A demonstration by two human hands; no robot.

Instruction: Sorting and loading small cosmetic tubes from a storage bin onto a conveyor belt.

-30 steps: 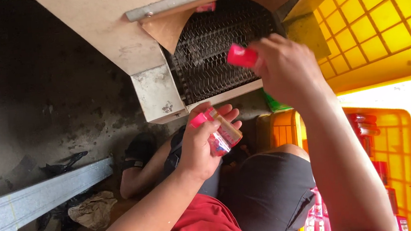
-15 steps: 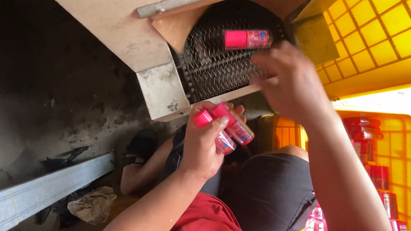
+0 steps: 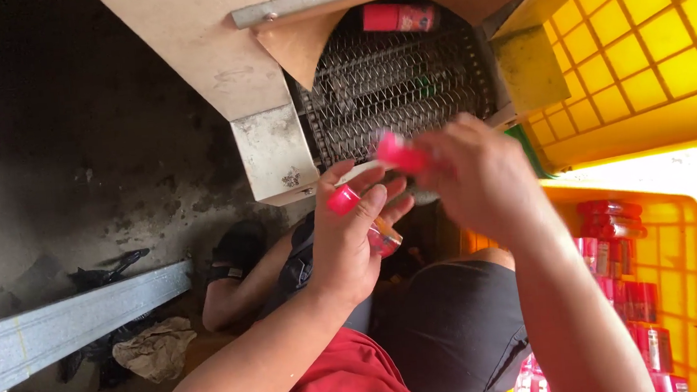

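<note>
My left hand (image 3: pixel 351 242) grips a small bottle with a pink cap (image 3: pixel 354 206), held just below a metal mesh conveyor belt (image 3: pixel 394 95). My right hand (image 3: pixel 482 180) is beside it and pinches a second pink-capped bottle (image 3: pixel 402 153) at its fingertips, blurred by motion. A third bottle with a red label (image 3: pixel 400 17) lies on its side at the far end of the mesh belt, apart from both hands.
A beige machine housing (image 3: pixel 209 40) frames the belt. One yellow plastic crate (image 3: pixel 647 52) stands upper right, another (image 3: pixel 678 217) at the right holds several red bottles. My knee in dark shorts (image 3: pixel 453 330), a grey metal rail (image 3: pixel 65 322) and crumpled paper (image 3: pixel 156 349) lie below.
My right hand left a bottle on the mesh belt, came back down to my left hand and now holds another. The laid bottle has moved farther up the belt.
</note>
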